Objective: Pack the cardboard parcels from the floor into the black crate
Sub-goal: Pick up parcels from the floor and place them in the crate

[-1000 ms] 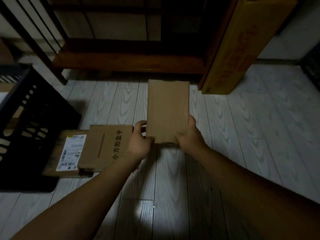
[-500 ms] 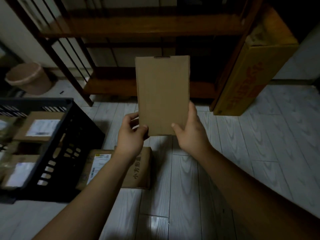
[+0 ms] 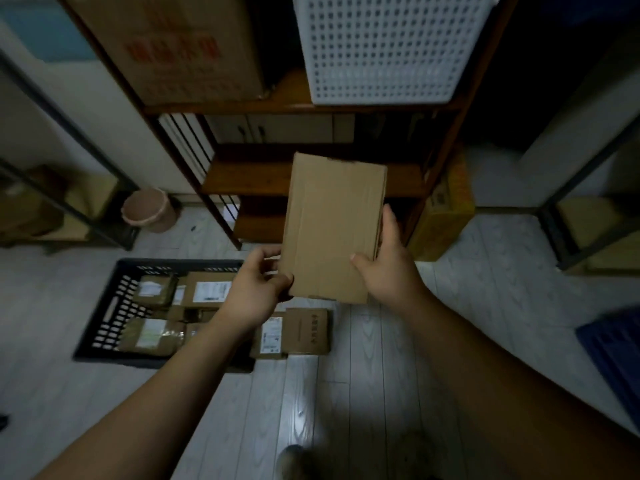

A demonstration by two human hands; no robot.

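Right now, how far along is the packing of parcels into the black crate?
Well underway. Done: several labelled parcels already lie inside the black crate. In hand: a plain cardboard parcel is held up off the floor between the left hand and right hand, not yet over the crate. Left: two flat parcels on the floor beside the crate.

Left forearm hides black crate (image 3: 114, 306) right side; parcel labels (image 3: 211, 292) too blurred to read.

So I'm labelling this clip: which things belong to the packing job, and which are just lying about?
Job: held parcel, both hands, black crate, parcels on the floor.
Lying about: bin, white basket, shelf, yellow box.
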